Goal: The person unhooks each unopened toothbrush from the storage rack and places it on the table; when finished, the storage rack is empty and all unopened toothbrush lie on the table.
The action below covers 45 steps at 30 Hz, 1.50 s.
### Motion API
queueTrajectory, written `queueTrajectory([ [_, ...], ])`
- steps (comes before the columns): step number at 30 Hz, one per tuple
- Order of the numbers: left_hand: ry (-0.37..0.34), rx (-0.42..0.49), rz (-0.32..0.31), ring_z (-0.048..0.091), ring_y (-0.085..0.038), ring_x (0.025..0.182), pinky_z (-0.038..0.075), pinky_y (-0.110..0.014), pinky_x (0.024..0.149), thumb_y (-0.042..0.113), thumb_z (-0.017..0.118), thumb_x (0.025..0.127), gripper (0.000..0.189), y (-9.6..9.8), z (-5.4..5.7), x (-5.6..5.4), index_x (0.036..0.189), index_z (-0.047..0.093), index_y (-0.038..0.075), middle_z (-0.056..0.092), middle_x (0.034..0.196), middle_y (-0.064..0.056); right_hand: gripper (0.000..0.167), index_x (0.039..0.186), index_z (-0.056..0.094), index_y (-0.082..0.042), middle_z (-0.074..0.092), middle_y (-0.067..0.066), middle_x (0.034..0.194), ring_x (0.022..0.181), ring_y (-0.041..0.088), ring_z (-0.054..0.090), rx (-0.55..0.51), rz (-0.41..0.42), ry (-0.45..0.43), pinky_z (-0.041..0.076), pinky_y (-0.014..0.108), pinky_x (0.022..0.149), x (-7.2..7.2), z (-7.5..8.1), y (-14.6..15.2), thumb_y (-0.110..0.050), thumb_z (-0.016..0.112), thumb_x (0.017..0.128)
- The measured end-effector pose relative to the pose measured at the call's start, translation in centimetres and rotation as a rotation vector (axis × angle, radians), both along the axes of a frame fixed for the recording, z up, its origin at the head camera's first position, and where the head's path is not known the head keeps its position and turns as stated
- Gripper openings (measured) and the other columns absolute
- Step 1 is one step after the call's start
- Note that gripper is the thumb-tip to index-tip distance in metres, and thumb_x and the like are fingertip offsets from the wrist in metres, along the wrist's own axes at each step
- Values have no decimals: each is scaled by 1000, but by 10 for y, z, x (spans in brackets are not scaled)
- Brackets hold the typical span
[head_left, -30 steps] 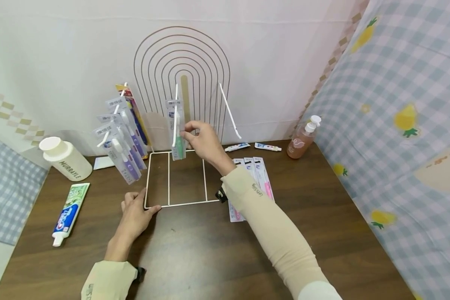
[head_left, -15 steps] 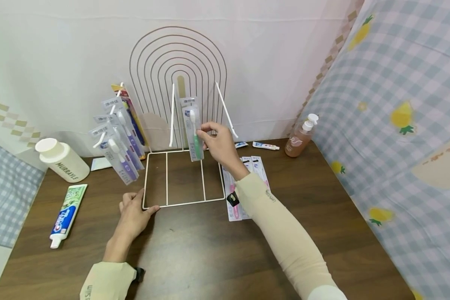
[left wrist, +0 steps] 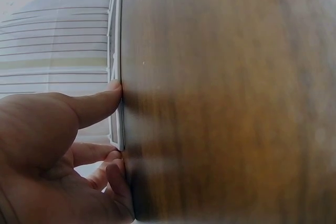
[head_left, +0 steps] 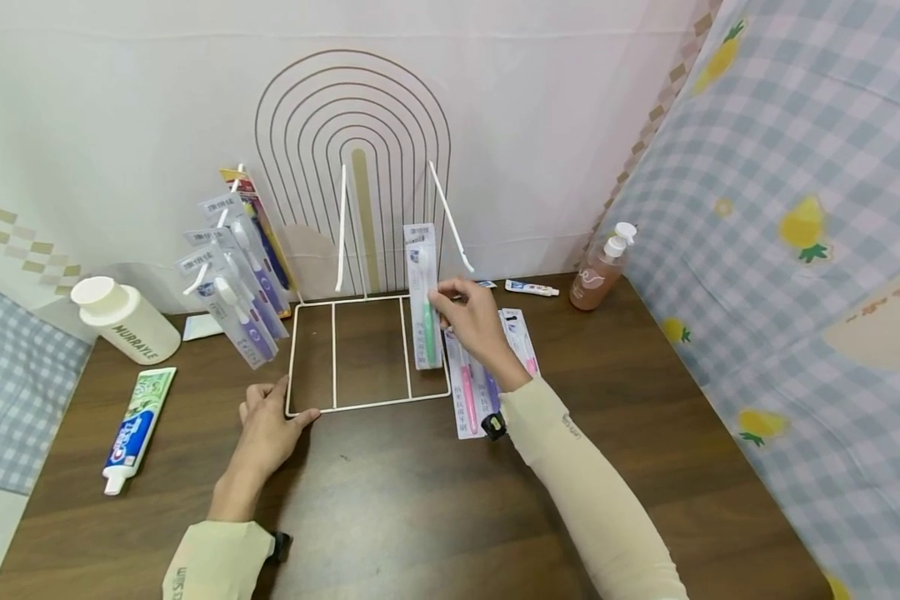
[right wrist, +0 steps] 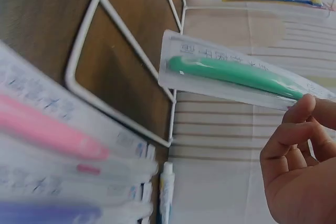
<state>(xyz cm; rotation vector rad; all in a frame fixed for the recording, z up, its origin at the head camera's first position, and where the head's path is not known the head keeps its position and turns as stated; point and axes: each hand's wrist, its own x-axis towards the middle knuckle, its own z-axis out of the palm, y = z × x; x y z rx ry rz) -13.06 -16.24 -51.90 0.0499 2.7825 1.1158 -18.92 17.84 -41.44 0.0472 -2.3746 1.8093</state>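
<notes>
Right hand (head_left: pixel 478 318): grip clamped on the green toothbrush pack (head_left: pixel 422 292), thumb and fingertips pinching one long edge beside the handle.
Green pack's place: near upright, brush head up, off every hook. In the head view it sits between the middle hook (head_left: pixel 341 233) and the right hook (head_left: pixel 450 215), lower end over the base's right-hand bay. Can't tell whether that end brushes a wire.
Left hand (head_left: pixel 270 425): grip clamped about the near left corner of the wire rack (head_left: pixel 375 404), thumb on the front bar, forefinger at the side bar.
Left hook (head_left: pixel 195 282): hung with purple toothbrush packs (head_left: pixel 251 321), a red-and-yellow pack behind them. Middle and right hooks carry none.
Table (head_left: pixel 390 500): pink toothbrush packs (head_left: pixel 465 396) lie flat just right of the rack, partly covered by the right hand and wrist.
Step at the rack: my reading, one pack in transit between hooks and loose packs, the other hand bracing the frame. One look doesn't settle which way.
Next for the green pack: if bound for the loose ones, I'd say swing it clear of the base, lay it flat, then let go; if for a hook, lift it and line its top hole up with the tip. Either way, keep the frame braced.
</notes>
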Motion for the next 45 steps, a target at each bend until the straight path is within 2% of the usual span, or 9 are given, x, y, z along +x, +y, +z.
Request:
queueTrajectory([
  [3, -2, -2, -2, 37, -53, 128, 40, -68, 107, 23, 81, 106, 87, 1, 2, 1, 171, 36, -12, 38, 152, -38, 23, 121, 81, 7, 78, 16, 93, 63, 13, 63, 14, -34, -31, 48, 19, 59, 8, -4, 14, -11, 75, 109],
  [4, -1, -1, -2, 37, -54, 128, 40, -68, 108, 23, 81, 106, 87, 2, 3, 1, 171, 37, -12, 39, 152, -38, 24, 123, 81, 7, 79, 17, 97, 63, 8, 61, 16, -49, -52, 49, 19, 59, 11, -4, 20, -12, 75, 110],
  [10, 3, -7, 0, 37, -56, 130, 39, -68, 108, 26, 83, 105, 89, 5, 9, 1, 171, 38, -12, 38, 152, -41, 27, 128, 81, 5, 79, 15, 104, 68, 8, 62, 36, -143, -142, 52, 18, 62, 23, -11, 62, -15, 74, 111],
  [16, -7, -10, 6, 37, -55, 130, 40, -68, 109, 26, 83, 106, 88, 4, 7, 0, 172, 37, -12, 38, 154, -40, 31, 129, 79, 11, 73, -2, 85, 68, 4, 57, 20, -217, -163, 48, 18, 62, 28, -21, 106, -13, 73, 111],
  [19, -10, -12, 3, 37, -55, 130, 40, -69, 108, 25, 82, 106, 88, 4, 6, -1, 172, 36, -12, 37, 154, -41, 32, 128, 79, 13, 71, -7, 83, 72, 4, 58, 33, -235, -183, 48, 18, 65, 31, -23, 126, -14, 72, 111],
  [28, -14, -9, -1, 36, -54, 131, 40, -69, 109, 25, 81, 107, 88, 3, 4, -2, 173, 35, -11, 36, 156, -40, 38, 131, 78, 10, 75, 6, 106, 86, 11, 63, 191, -250, -314, 55, 24, 76, 38, -39, 170, -22, 67, 115],
  [34, 4, -4, 2, 37, -54, 127, 41, -67, 106, 24, 82, 106, 87, 2, 3, 0, 171, 37, -12, 38, 152, -39, 41, 137, 77, 7, 75, 11, 120, 75, 8, 58, 212, -247, -428, 54, 24, 76, 39, -54, 183, -28, 64, 117],
  [41, -19, -2, 0, 35, -54, 133, 41, -69, 109, 26, 81, 107, 89, 2, 4, 1, 173, 34, -12, 36, 155, -39, 38, 132, 78, 9, 65, -6, 80, 63, 6, 50, 194, -224, -454, 44, 24, 59, 39, -67, 186, -23, 65, 116],
  [45, -31, 3, -5, 33, -54, 135, 40, -70, 111, 26, 81, 107, 90, 2, 6, 2, 173, 33, -12, 35, 156, -39, 37, 131, 79, 9, 60, -7, 73, 63, 6, 51, 206, -224, -456, 43, 24, 57, 39, -72, 185, -22, 65, 116],
])
